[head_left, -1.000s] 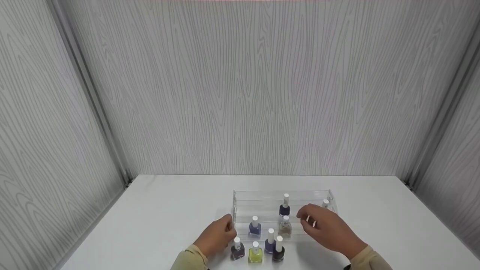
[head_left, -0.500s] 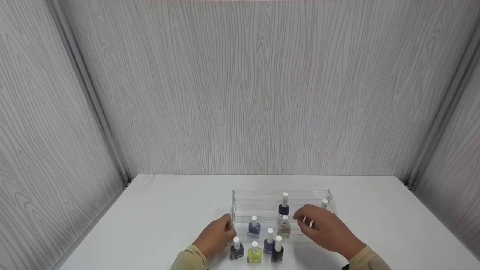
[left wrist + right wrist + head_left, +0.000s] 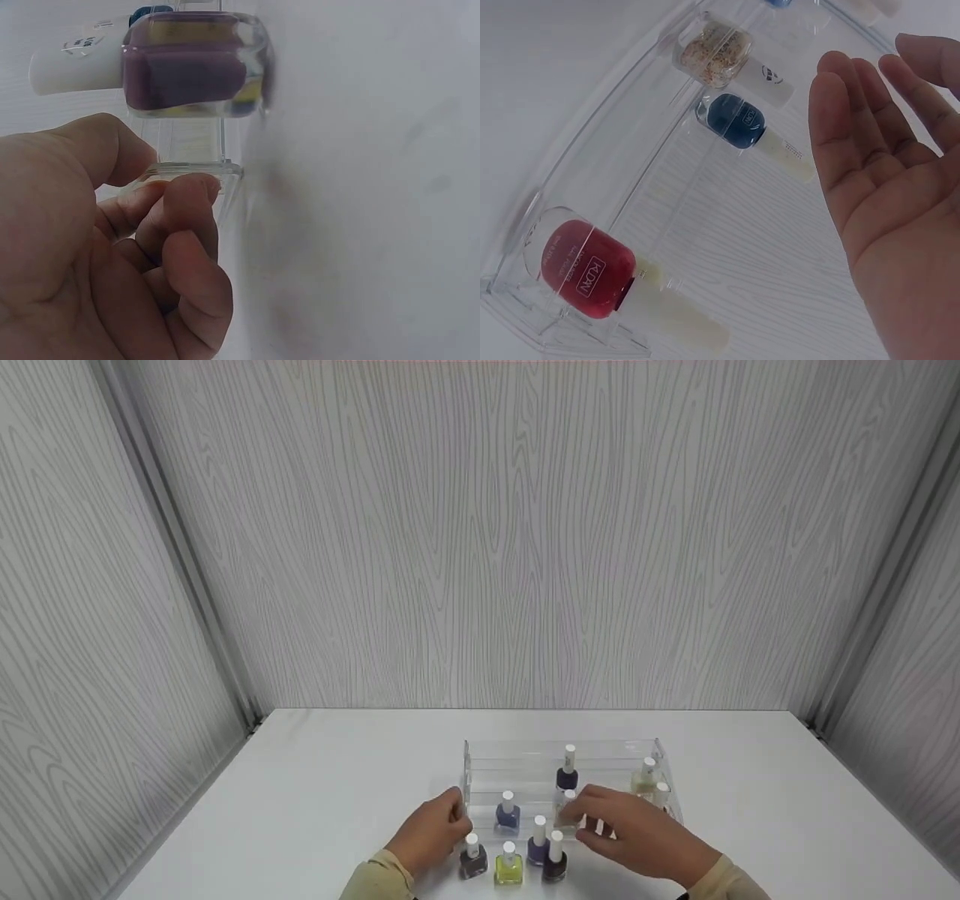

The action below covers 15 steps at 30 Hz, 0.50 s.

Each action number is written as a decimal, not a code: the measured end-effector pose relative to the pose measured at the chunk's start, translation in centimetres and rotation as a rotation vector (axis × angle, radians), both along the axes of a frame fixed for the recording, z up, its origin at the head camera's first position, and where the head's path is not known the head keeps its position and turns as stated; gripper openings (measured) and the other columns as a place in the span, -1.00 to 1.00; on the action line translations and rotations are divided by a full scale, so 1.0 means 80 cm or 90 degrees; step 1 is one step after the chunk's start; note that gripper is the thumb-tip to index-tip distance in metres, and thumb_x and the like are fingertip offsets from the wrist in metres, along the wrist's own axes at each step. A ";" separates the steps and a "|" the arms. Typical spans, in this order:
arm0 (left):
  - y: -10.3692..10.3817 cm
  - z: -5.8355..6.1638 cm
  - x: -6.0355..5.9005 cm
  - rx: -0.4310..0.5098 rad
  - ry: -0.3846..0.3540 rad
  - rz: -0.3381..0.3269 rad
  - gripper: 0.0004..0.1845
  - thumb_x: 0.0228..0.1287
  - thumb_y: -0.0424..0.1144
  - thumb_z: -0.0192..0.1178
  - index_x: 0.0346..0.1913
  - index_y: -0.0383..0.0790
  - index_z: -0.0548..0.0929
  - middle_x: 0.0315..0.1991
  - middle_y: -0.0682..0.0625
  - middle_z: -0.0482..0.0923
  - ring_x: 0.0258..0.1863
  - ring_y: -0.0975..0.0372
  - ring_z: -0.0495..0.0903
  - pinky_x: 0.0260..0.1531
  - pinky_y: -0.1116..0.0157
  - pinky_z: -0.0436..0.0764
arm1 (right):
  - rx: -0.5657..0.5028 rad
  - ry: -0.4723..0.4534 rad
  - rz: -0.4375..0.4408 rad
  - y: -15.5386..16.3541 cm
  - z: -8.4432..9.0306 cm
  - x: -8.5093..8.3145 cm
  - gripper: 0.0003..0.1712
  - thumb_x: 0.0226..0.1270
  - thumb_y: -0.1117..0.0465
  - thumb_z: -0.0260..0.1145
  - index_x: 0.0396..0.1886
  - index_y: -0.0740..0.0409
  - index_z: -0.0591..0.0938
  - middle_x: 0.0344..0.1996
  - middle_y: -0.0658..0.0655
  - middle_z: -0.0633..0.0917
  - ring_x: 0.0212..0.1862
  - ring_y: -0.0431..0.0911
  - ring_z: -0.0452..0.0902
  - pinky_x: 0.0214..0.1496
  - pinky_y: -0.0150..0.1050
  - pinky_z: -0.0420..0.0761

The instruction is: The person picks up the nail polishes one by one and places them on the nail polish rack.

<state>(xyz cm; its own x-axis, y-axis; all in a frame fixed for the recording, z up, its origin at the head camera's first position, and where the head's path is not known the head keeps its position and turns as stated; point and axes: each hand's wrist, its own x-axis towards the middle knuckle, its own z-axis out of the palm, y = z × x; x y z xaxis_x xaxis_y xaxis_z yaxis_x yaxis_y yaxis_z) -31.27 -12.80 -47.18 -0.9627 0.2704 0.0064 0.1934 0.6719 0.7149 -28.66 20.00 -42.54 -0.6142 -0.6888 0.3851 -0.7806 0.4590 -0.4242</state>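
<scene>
A clear tiered rack (image 3: 517, 769) stands on the white table. My left hand (image 3: 448, 812) holds its left end; in the left wrist view the curled fingers (image 3: 184, 199) pinch the rack's clear corner (image 3: 225, 171), just below a purple bottle (image 3: 191, 71). My right hand (image 3: 600, 821) reaches leftward in front of the rack, fingers straight, tips at a glitter-beige bottle (image 3: 567, 802). The right wrist view shows the open palm (image 3: 877, 187) beside that glitter bottle (image 3: 712, 52), a dark blue bottle (image 3: 735, 121) and a red bottle (image 3: 585, 266). It holds nothing.
On the rack also stand a navy bottle (image 3: 567, 776), a blue bottle (image 3: 508, 815) and two pale bottles (image 3: 646, 778) at the right end. In front on the table stand several bottles, among them a yellow one (image 3: 509, 868). Grey walls enclose the table.
My right hand has moved left and lower toward the glitter bottle, uncovering the pale bottles at the rack's right end. The left hand has stayed put.
</scene>
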 end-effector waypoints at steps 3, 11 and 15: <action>0.000 0.000 0.001 0.004 0.005 -0.004 -0.88 0.38 -0.28 0.11 -0.30 -0.13 0.38 -0.49 0.04 0.45 -0.49 0.22 0.49 -0.49 0.25 0.46 | 0.008 -0.010 0.015 -0.003 -0.002 0.001 -0.76 0.45 0.26 0.38 0.05 -0.04 0.68 -0.11 -0.10 0.68 -0.19 -0.36 0.60 -0.26 -0.43 0.65; 0.000 0.001 0.001 0.005 0.013 -0.003 -0.88 0.37 -0.28 0.12 -0.31 -0.13 0.39 -0.48 0.05 0.47 -0.49 0.23 0.50 -0.48 0.25 0.46 | 0.053 -0.045 0.008 -0.012 -0.005 0.005 -0.78 0.47 0.17 0.38 0.06 -0.09 0.68 -0.06 -0.17 0.65 -0.21 -0.40 0.56 -0.24 -0.43 0.65; 0.001 0.001 0.001 0.000 0.013 0.004 -0.88 0.36 -0.27 0.13 -0.31 -0.12 0.39 -0.48 0.05 0.48 -0.49 0.23 0.52 -0.48 0.24 0.47 | 0.059 -0.065 -0.006 -0.016 -0.007 0.004 -0.81 0.48 0.10 0.38 0.02 -0.12 0.68 -0.10 -0.21 0.65 -0.19 -0.39 0.56 -0.23 -0.41 0.65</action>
